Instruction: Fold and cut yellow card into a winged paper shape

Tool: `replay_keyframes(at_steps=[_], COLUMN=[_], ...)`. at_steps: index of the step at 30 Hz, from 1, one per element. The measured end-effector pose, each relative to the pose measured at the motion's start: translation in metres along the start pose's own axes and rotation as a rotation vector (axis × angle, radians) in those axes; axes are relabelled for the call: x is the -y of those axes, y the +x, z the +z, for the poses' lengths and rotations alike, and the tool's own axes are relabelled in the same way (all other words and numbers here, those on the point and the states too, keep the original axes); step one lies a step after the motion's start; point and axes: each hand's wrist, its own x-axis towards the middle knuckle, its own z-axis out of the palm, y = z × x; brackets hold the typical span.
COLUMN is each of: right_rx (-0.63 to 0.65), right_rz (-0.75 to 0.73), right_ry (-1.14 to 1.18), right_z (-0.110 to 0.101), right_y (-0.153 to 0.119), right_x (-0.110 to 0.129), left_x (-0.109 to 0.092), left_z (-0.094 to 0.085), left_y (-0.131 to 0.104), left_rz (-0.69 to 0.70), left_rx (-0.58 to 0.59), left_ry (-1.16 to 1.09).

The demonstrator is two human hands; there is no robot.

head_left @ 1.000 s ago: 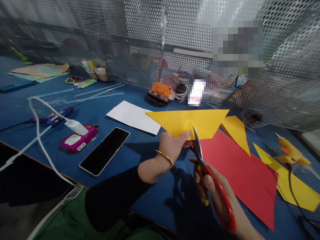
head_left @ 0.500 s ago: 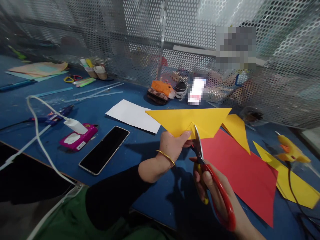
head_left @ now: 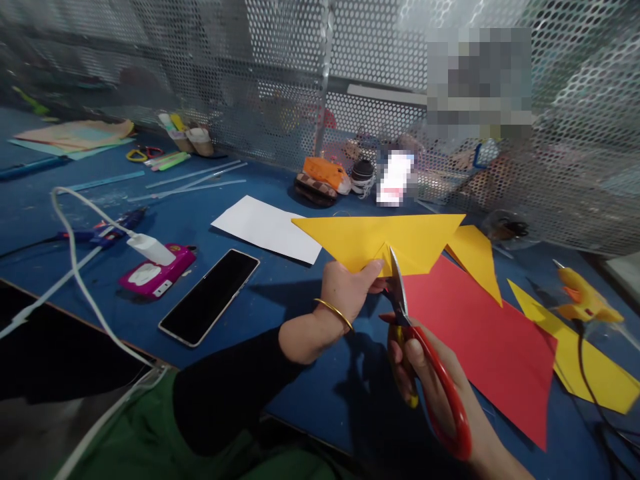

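My left hand (head_left: 345, 290) pinches the lower edge of a folded sheet of yellow paper (head_left: 400, 233), thumb on top, fingers mostly hidden beneath. Scissors (head_left: 443, 393) with a red and a yellow handle are in my right hand (head_left: 425, 363), fingers wrapped through the loops. The blades straddle the paper's lower edge just right of my left thumb; one blade lies over the yellow surface, the other is hidden below. A short angled crease or flap shows near the blade tip. Under and to the right of my hands lies red paper (head_left: 485, 340).
White paper (head_left: 267, 230) and a phone (head_left: 210, 297) lie left of my hands, with a pink power socket (head_left: 157, 272) and its cable beyond. More yellow paper (head_left: 590, 367) and a yellow glue gun (head_left: 587, 297) are at right. A perforated metal screen (head_left: 285, 73) borders the table's back.
Hands, paper and scissors hold nearly the same pose. The whole view has shifted very slightly.
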Motion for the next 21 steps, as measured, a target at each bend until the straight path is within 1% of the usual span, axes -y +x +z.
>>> replay_keyframes(at_steps=[3, 5, 11, 15, 21], right_rx=[-0.035, -0.036, 0.036, 0.044, 0.061], right_rz=[-0.012, -0.013, -0.012, -0.011, -0.025], right_ry=[-0.027, -0.028, -0.003, -0.061, -0.092], right_z=[0.004, 0.004, -0.003, -0.006, -0.009], right_y=[-0.002, -0.003, 0.002, 0.003, 0.0], right_x=[0.004, 0.003, -0.012, -0.014, -0.014], left_x=[0.0, 0.001, 0.001, 0.002, 0.003], left_z=[0.0, 0.001, 0.001, 0.0, -0.001], left_y=[-0.001, -0.001, 0.001, 0.0, 0.0], left_rz=[-0.003, -0.006, -0.008, -0.007, -0.04], left_rx=[0.0, -0.003, 0.0, 0.008, 0.058], left_ry=[-0.006, -0.009, -0.016, -0.034, -0.046])
